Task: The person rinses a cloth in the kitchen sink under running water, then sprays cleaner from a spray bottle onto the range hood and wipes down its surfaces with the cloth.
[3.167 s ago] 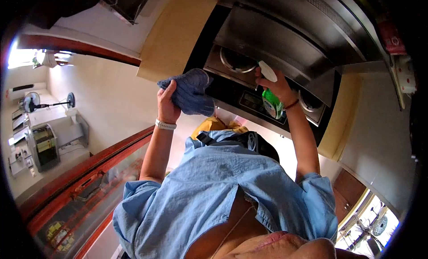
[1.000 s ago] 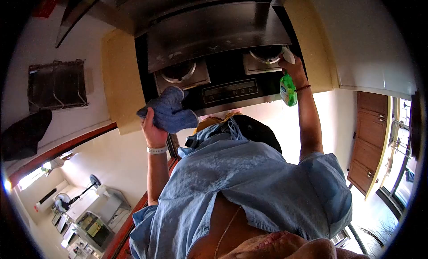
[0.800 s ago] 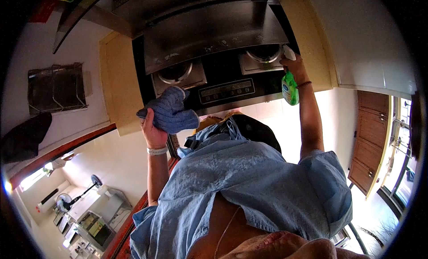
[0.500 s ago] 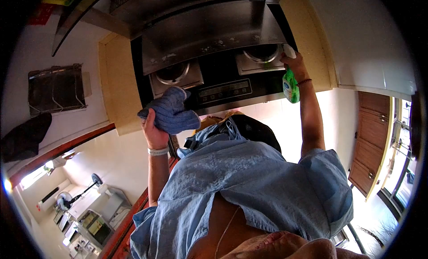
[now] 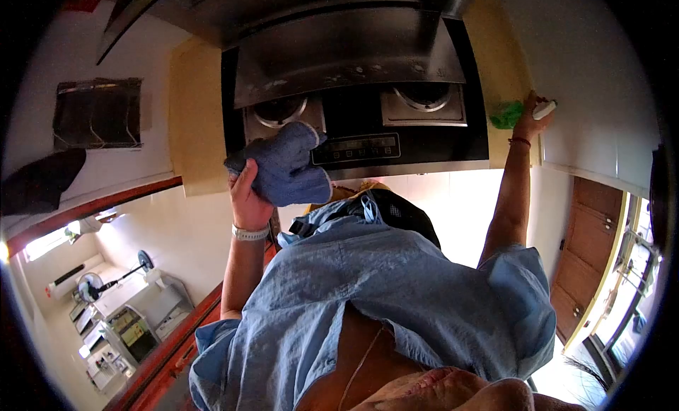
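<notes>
My left hand is closed around a bunched blue-grey cloth, thumb on top. The cloth hangs over the front left of the cooktop, partly covering the left burner. My right hand grips a spray bottle with green liquid by its neck, near its white trigger head. The bottle is tipped sideways above the yellowish counter right of the cooktop. Whether it touches the counter, I cannot tell.
A dark range hood overhangs the back of the cooktop. The right burner and a control panel show below it. A dark rack-like panel is on the left wall. A brown wooden door stands at the right.
My right hand has carried the spray bottle right, from the cooktop's front right corner to above the side counter, tipping it sideways. My left hand still holds the cloth in nearly the same place.
</notes>
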{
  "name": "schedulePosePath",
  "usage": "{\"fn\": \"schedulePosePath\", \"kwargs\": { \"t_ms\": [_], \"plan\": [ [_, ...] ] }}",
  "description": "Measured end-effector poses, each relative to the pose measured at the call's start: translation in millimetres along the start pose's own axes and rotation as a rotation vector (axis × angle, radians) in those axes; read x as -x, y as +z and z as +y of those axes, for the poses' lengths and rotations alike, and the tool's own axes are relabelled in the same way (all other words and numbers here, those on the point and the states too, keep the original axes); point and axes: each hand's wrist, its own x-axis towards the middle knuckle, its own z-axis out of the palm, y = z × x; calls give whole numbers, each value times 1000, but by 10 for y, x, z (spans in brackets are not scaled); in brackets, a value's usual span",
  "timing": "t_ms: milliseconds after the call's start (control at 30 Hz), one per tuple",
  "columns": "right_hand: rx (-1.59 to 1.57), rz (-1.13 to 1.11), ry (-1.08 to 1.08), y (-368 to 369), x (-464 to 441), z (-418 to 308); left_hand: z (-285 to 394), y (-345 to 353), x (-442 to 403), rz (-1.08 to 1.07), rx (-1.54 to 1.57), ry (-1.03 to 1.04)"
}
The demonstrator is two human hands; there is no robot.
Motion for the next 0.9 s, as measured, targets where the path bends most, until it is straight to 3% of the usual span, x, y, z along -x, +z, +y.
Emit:
{"fn": "schedulePosePath", "kwargs": {
  "t_ms": [133, 267, 367, 433, 467, 533, 600, 700, 733, 800, 833, 900],
  "plan": [
    [-19, -30, 143, -24, -300, 379, -26, 190, -35, -29, -5, -7],
    [11, -31, 111, -24, -259, 217, -106, 375, -84, -96, -55, 2],
    [-35, -75, 211, -73, -77, 59, -187, 490, -150, -110, -40, -36],
    [17, 150, 137, -100, 80, 150, -210, 640, -187, -141, -27, -32],
    [12, 140, 138, -140, 192, 30, -239, 694, -206, -173, -25, -38],
    [-206, -180, -25, -178, 495, -386, -312, 809, -264, -200, -17, -37],
    [-237, -576, 47, -125, 869, -711, -378, 890, -314, -284, 12, -173],
    [-586, -1104, -221, 148, 1389, -1526, -494, 1012, -397, -414, -60, -292],
    [-688, -1203, -167, 225, 1484, -1994, -540, 1107, -430, -472, -79, -292],
    [-799, -1248, 130, 253, 1813, -2271, -644, 1126, -486, -489, -150, -223],
    [-831, -1194, 269, 271, 1934, -2331, -647, 1103, -524, -504, -217, -149],
    [-752, -1325, 445, 264, 1988, -2049, -481, 945, -646, -570, -295, -171]
  ]
}}
